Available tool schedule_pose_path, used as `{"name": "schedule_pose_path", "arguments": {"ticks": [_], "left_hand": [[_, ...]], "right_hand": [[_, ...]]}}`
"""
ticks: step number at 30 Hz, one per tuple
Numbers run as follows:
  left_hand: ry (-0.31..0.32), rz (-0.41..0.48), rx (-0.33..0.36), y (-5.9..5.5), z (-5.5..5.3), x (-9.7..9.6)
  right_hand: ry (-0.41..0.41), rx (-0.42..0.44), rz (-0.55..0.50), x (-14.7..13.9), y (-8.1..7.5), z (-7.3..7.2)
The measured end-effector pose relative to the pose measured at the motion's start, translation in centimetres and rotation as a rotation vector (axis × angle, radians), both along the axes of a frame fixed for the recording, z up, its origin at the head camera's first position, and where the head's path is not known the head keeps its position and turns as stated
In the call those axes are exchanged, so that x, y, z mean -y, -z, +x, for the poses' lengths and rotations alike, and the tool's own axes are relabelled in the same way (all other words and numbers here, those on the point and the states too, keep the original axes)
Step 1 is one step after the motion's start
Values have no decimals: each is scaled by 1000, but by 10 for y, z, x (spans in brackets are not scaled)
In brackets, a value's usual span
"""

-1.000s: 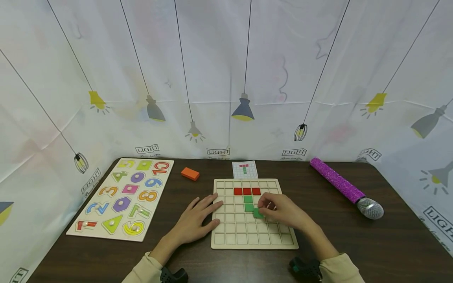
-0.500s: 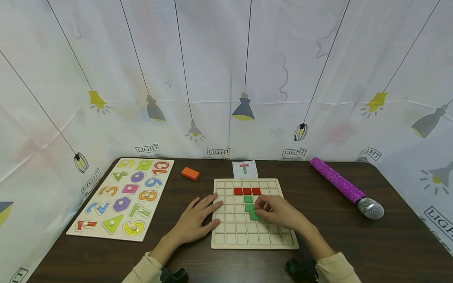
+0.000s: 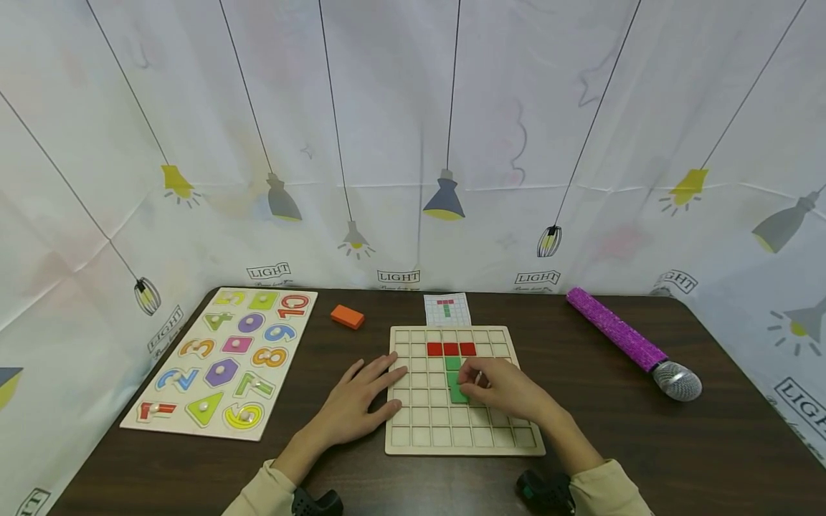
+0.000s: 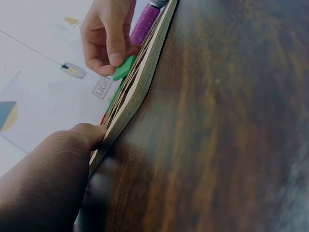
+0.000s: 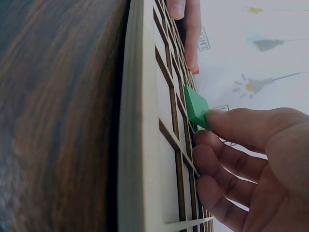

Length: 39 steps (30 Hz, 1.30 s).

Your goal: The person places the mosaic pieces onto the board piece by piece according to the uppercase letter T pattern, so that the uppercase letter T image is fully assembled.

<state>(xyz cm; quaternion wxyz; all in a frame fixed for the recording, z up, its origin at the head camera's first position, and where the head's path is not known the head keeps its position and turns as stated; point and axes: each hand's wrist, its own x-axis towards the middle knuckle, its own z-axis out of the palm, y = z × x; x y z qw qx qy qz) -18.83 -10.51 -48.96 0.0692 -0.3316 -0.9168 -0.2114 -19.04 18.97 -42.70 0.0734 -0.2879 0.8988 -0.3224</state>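
A wooden grid board (image 3: 464,436) lies on the table, with three red square tiles (image 3: 451,349) in a row near its far side. Below the middle red one, green tiles (image 3: 453,363) run down a column. My right hand (image 3: 506,387) pinches another green tile (image 5: 196,107) between thumb and fingers; in the right wrist view it stands tilted against the grid. My left hand (image 3: 358,401) rests with spread fingers along the board's left edge, its thumb (image 4: 89,133) at the rim in the left wrist view.
A small printed pattern card (image 3: 447,310) lies just behind the board. An orange block (image 3: 347,317) sits to its left. A number-and-shape puzzle board (image 3: 193,387) lies at far left, and a purple glittery microphone (image 3: 616,330) at right. A printed curtain (image 3: 387,143) hangs behind the table.
My right hand has slid a little left with the green tile, bringing it in line below the green column. My left hand has stayed still.
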Motion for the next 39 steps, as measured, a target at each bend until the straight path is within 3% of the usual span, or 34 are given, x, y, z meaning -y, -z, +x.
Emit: {"name": "schedule_pose_path", "arguments": {"ticks": [32,39], "left_hand": [[7,-5,4,-2,2,0],[12,7,-4,-4,3,0]], "right_hand": [[8,28,-9,-5,-1,0],[81,9,-6,-15,-2,-1]]}}
